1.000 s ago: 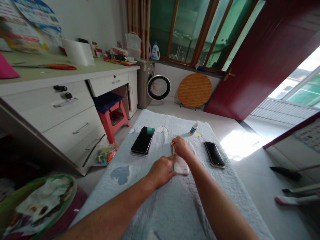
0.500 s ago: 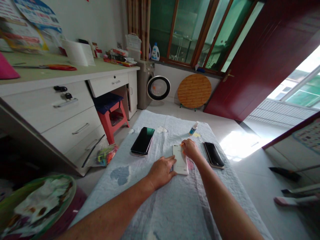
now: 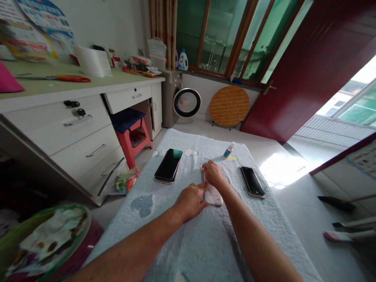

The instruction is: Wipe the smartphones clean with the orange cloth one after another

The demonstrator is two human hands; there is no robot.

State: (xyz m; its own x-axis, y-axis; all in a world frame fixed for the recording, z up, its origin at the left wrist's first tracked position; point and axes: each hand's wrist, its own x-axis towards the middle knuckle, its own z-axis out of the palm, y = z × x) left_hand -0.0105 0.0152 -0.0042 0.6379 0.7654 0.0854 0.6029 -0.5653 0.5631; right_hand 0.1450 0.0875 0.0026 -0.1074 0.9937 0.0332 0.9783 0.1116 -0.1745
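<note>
A white phone lies on the cloth-covered table with its pale back up. My left hand holds it at its left edge, fingers on the side and thumb near the lower corner. Across the phone's upper part is my right hand, its fingers closed on a small orange cloth pressed to the back; most of the cloth is hidden. To the left rests a black-screened phone, and to the right another dark phone. A small spray bottle stands behind my right hand.
A blue patterned cloth covers the table. At the lower left is a full waste bin. A desk with drawers and a red stool stand to the left. Behind are a washing machine with its door open and a round wooden tabletop.
My right hand has moved left across the top of the white phone with the orange cloth and now covers its upper part. My left hand stays at the phone's left edge.
</note>
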